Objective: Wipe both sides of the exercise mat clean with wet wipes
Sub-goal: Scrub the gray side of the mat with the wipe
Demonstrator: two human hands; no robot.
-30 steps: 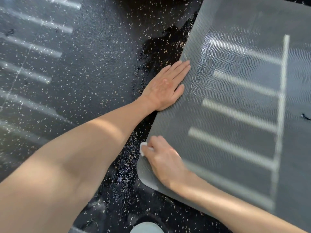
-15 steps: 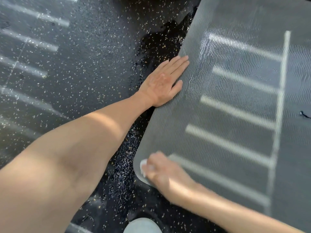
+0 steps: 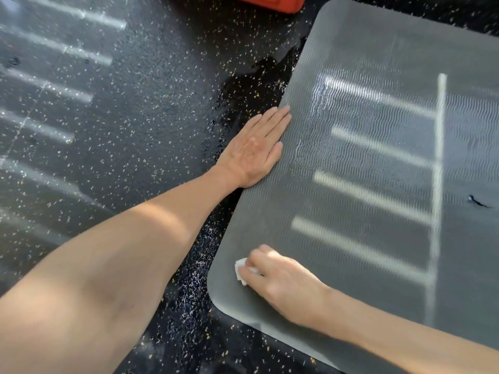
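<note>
A grey ribbed exercise mat [image 3: 378,163] lies flat on the floor and fills the right side of the head view, with bars of sunlight across it. My left hand [image 3: 253,149] lies flat on the mat's left edge, fingers straight and together. My right hand [image 3: 280,279] is near the mat's near left corner, fingers curled over a white wet wipe [image 3: 240,269] pressed onto the mat. Only a small corner of the wipe shows past my fingers. A wet sheen shows on the mat near my left hand.
The floor [image 3: 121,130] is black rubber with pale speckles, and a wet dark patch lies beside the mat's left edge. An orange-red object [image 3: 270,2] sits at the top edge. A small dark mark [image 3: 476,201] shows on the mat at the right.
My right hand with the wipe slid down the mat's left edge to the near corner, then shifted slightly inward. The left hand stays flat on the edge. The view tilted, revealing the orange-red object.
</note>
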